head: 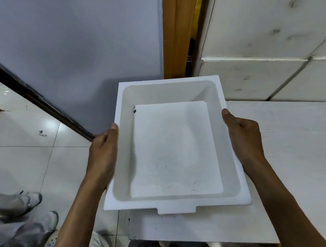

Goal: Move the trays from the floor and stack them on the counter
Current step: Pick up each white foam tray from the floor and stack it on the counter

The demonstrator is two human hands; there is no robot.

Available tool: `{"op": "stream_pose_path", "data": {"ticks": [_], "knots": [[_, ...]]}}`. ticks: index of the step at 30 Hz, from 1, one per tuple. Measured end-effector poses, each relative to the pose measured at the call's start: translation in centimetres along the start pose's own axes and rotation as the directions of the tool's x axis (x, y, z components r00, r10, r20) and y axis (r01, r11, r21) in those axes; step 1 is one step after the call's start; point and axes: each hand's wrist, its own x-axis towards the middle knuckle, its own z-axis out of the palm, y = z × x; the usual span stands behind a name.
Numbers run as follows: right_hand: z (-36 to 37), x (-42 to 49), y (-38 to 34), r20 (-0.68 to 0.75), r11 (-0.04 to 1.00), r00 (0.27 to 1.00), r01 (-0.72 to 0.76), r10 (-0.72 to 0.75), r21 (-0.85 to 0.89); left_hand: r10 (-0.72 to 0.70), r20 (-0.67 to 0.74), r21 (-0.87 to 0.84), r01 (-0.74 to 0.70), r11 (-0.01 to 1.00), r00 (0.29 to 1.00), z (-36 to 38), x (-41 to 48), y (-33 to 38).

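A person holds a white plastic tray (169, 143) by its two long sides, the left hand (104, 151) clamped on the left rim with the thumb over the top edge and the right hand (243, 132) gripping the right rim the same way, fingers curled out of sight beneath it. The tray sits level and open side up, its right part above the near left corner of the white counter (290, 157) and its left part out over the tiled floor (25, 144); whether it touches the counter cannot be told. Its bottom shows faint dark smudges. A tab juts from its near rim. Behind stands a pale grey wall (73, 41) beside a wooden door frame (177, 26). At lower left, another person's grey shoes (41, 209) rest on the floor.
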Motion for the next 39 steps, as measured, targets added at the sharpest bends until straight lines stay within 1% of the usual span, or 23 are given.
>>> {"op": "stream_pose_path", "data": {"ticks": [2, 5, 12, 17, 19, 21, 25, 28, 29, 30, 32, 33, 35, 39], "knots": [[0.2, 0.3, 0.2, 0.014, 1.0, 1.0, -0.009, 0.008, 0.019, -0.011, -0.001, -0.004, 0.011, 1.0, 1.0, 0.1, 0.4, -0.1], [0.3, 0.6, 0.6, -0.009, 1.0, 1.0, -0.015, 0.015, -0.002, -0.01, 0.007, 0.007, 0.01, 1.0, 1.0, 0.3, 0.9, 0.0], [0.4, 0.9, 1.6, -0.027, 0.999, 0.999, -0.036, 0.036, -0.01, 0.015, 0.069, 0.008, -0.015, 1.0, 0.998, 0.9, 1.8, 0.1], [-0.3, 1.2, 1.8, -0.023, 0.998, 0.999, -0.028, 0.027, -0.053, -0.045, 0.076, 0.037, 0.042, 0.998, 0.996, 2.1, 1.1, -1.0], [-0.3, 1.3, 2.2, -0.029, 0.998, 0.999, -0.035, 0.033, -0.058, -0.043, 0.06, 0.051, 0.04, 0.998, 0.997, 2.4, 0.8, -1.4], [0.0, 1.3, 2.5, -0.044, 0.997, 0.999, -0.033, 0.031, -0.065, -0.01, 0.04, 0.093, 0.006, 0.996, 0.999, 2.6, 0.6, -1.4], [0.6, 1.6, 3.4, -0.107, 0.994, 0.994, 0.01, -0.022, -0.107, 0.071, -0.037, 0.23, -0.061, 0.971, 0.997, 3.1, 0.6, -1.6], [0.9, 1.7, 4.0, -0.171, 0.987, 0.983, 0.046, -0.072, -0.154, 0.155, -0.099, 0.345, -0.112, 0.932, 0.983, 3.5, 0.7, -2.1], [1.0, 1.7, 4.1, -0.182, 0.984, 0.979, 0.058, -0.088, -0.166, 0.159, -0.107, 0.349, -0.113, 0.93, 0.981, 3.6, 0.7, -2.3], [1.2, 1.8, 4.3, -0.189, 0.985, 0.977, 0.066, -0.097, -0.162, 0.139, -0.11, 0.308, -0.099, 0.946, 0.984, 3.7, 0.7, -2.6], [1.4, 2.0, 4.7, -0.187, 0.992, 0.98, 0.049, -0.07, -0.115, 0.068, -0.087, 0.191, -0.05, 0.98, 0.994, 3.9, 0.9, -2.8], [1.5, 2.1, 4.9, -0.18, 0.996, 0.983, 0.027, -0.042, -0.088, 0.051, -0.061, 0.165, -0.04, 0.985, 0.997, 3.9, 1.0, -2.9], [1.6, 2.2, 5.4, -0.153, 0.998, 0.988, -0.007, -0.002, -0.06, 0.044, -0.002, 0.177, -0.043, 0.983, 0.999, 4.2, 1.2, -3.1], [1.6, 2.3, 5.8, -0.174, 0.999, 0.984, 0.014, -0.021, -0.039, 0.044, 0.081, 0.228, -0.061, 0.972, 0.996, 4.5, 1.3, -3.4]]}}
